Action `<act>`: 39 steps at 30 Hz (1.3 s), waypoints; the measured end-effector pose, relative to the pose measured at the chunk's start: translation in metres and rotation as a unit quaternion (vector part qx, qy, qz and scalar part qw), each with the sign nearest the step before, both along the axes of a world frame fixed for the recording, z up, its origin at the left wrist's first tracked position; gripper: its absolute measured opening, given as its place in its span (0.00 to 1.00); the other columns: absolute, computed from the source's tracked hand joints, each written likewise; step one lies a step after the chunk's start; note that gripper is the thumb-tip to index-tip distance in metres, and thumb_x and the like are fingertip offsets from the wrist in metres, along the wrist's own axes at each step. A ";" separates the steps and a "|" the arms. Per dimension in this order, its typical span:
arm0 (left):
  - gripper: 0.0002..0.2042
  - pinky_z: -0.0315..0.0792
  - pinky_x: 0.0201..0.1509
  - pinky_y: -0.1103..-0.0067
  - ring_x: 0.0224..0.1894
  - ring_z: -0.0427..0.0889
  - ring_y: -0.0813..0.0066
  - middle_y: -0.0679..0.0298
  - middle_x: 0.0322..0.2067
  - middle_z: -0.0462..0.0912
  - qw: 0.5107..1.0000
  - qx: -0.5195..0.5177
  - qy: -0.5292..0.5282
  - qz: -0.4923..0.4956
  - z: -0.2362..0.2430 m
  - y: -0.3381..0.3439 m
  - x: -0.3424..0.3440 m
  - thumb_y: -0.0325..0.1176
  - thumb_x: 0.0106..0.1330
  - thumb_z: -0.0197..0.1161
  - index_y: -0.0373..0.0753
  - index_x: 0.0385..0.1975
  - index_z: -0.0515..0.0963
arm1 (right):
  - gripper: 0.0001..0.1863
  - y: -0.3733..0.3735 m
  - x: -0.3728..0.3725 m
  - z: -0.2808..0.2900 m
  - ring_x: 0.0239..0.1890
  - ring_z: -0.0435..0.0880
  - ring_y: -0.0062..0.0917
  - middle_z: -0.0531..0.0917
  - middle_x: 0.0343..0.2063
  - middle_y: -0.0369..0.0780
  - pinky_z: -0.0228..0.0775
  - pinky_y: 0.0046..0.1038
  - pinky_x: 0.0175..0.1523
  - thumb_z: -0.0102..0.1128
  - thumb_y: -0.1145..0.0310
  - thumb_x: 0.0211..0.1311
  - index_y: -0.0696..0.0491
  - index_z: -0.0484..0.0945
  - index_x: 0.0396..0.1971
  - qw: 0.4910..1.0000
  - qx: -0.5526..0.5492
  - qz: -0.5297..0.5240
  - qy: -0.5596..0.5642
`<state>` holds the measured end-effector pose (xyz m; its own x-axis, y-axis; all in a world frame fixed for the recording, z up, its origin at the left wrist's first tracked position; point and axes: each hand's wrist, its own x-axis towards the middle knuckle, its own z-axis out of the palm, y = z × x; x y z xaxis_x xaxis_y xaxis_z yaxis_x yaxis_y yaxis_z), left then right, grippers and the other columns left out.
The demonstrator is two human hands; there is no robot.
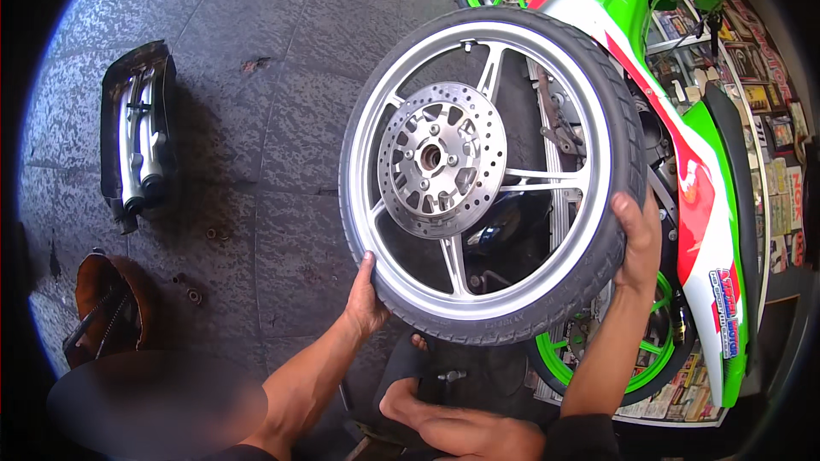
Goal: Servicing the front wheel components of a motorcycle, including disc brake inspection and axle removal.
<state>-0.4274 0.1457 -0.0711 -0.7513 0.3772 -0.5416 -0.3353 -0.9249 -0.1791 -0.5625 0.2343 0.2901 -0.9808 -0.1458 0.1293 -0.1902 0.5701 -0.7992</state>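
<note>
A motorcycle wheel (547,177) is held up off the floor, tilted, with its brake-disc side facing me. It has a silver spoked rim, a black tyre (630,132) and a drilled silver brake disc (489,154) around the hub. My left hand (367,303) grips the tyre at its lower left, thumb against the rim's edge. On the opposite side, my right hand (636,243) clasps the tread at the lower right, its thumb on the sidewall. The fingers of both hands are partly hidden behind the tyre.
A green, white and red motorcycle (696,196) stands close on the right, with a green wheel (658,350) low down. Silver fork tubes (141,137) rest in a black tray at left. Near a brown container (94,277) of tools, nuts (195,296) lie on the floor.
</note>
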 end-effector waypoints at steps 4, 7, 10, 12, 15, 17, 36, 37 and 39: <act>0.40 0.60 0.70 0.57 0.64 0.69 0.53 0.50 0.64 0.68 0.996 -0.066 -0.061 0.008 -0.015 -0.018 0.022 0.61 0.68 0.55 0.31 0.66 0.60 | 0.39 0.029 0.038 -0.017 0.54 0.76 0.30 0.77 0.52 0.45 0.61 0.28 0.63 0.64 0.57 0.51 0.65 0.66 0.61 1.000 -0.018 -0.015 0.016; 0.36 0.69 0.64 0.64 0.57 0.77 0.55 0.48 0.55 0.76 0.984 -0.133 -0.117 -0.025 -0.017 -0.051 0.059 0.56 0.67 0.60 0.29 0.61 0.67 | 0.35 0.084 0.076 -0.060 0.46 0.81 0.29 0.79 0.47 0.44 0.72 0.28 0.53 0.61 0.55 0.57 0.62 0.68 0.60 0.990 -0.057 -0.127 0.034; 0.32 0.74 0.56 0.67 0.49 0.81 0.61 0.50 0.49 0.79 0.954 -0.277 -0.111 -0.020 -0.023 -0.082 0.114 0.53 0.68 0.61 0.27 0.57 0.68 | 0.36 0.129 0.118 -0.109 0.34 0.85 0.35 0.83 0.36 0.51 0.80 0.33 0.42 0.59 0.46 0.57 0.61 0.69 0.56 0.982 -0.127 -0.128 -0.058; 0.31 0.76 0.54 0.69 0.46 0.81 0.64 0.52 0.45 0.80 0.929 -0.341 -0.136 -0.035 0.006 -0.119 0.143 0.52 0.69 0.60 0.26 0.55 0.68 | 0.36 0.145 0.141 -0.154 0.34 0.85 0.35 0.83 0.36 0.51 0.80 0.34 0.42 0.60 0.46 0.56 0.60 0.70 0.55 0.961 -0.190 -0.134 -0.153; 0.32 0.73 0.55 0.71 0.46 0.80 0.65 0.52 0.45 0.80 0.848 -0.493 -0.177 -0.077 0.016 -0.150 0.155 0.53 0.67 0.61 0.27 0.56 0.69 | 0.33 0.159 0.174 -0.224 0.36 0.85 0.36 0.83 0.37 0.49 0.80 0.36 0.43 0.61 0.47 0.54 0.59 0.73 0.52 0.894 -0.298 -0.199 -0.270; 0.35 0.72 0.54 0.72 0.48 0.79 0.66 0.51 0.47 0.80 0.798 -0.568 -0.172 -0.105 0.023 -0.151 0.145 0.55 0.65 0.62 0.26 0.57 0.69 | 0.33 0.179 0.191 -0.264 0.39 0.84 0.36 0.83 0.38 0.47 0.79 0.38 0.47 0.63 0.47 0.55 0.59 0.73 0.51 0.860 -0.313 -0.226 -0.333; 0.34 0.75 0.52 0.65 0.46 0.84 0.46 0.38 0.40 0.83 0.516 -0.809 -0.102 -0.263 0.001 -0.214 0.101 0.55 0.64 0.60 0.21 0.49 0.76 | 0.22 0.147 0.147 -0.335 0.40 0.81 0.29 0.77 0.42 0.44 0.83 0.34 0.40 0.61 0.61 0.67 0.63 0.70 0.48 0.864 -0.141 -0.110 -0.471; 0.34 0.75 0.52 0.65 0.46 0.84 0.46 0.38 0.40 0.83 0.518 -0.807 -0.110 -0.261 -0.003 -0.213 0.111 0.55 0.64 0.60 0.21 0.49 0.76 | 0.20 0.149 0.146 -0.338 0.39 0.80 0.28 0.77 0.41 0.43 0.83 0.34 0.41 0.60 0.63 0.67 0.62 0.70 0.50 0.866 -0.148 -0.092 -0.468; 0.31 0.76 0.51 0.65 0.45 0.85 0.47 0.38 0.39 0.84 0.509 -0.828 -0.085 -0.218 -0.004 -0.215 0.139 0.50 0.65 0.62 0.22 0.50 0.76 | 0.21 0.146 0.151 -0.342 0.39 0.79 0.27 0.78 0.40 0.42 0.82 0.34 0.41 0.60 0.65 0.67 0.61 0.69 0.54 0.865 -0.142 -0.079 -0.475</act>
<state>-0.2884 -0.0695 -0.0753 -0.6804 -0.5928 -0.4309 -0.6839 0.3021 0.6641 -0.4114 0.3808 -0.0519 -0.6695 -0.0942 -0.7369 0.6914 0.2839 -0.6644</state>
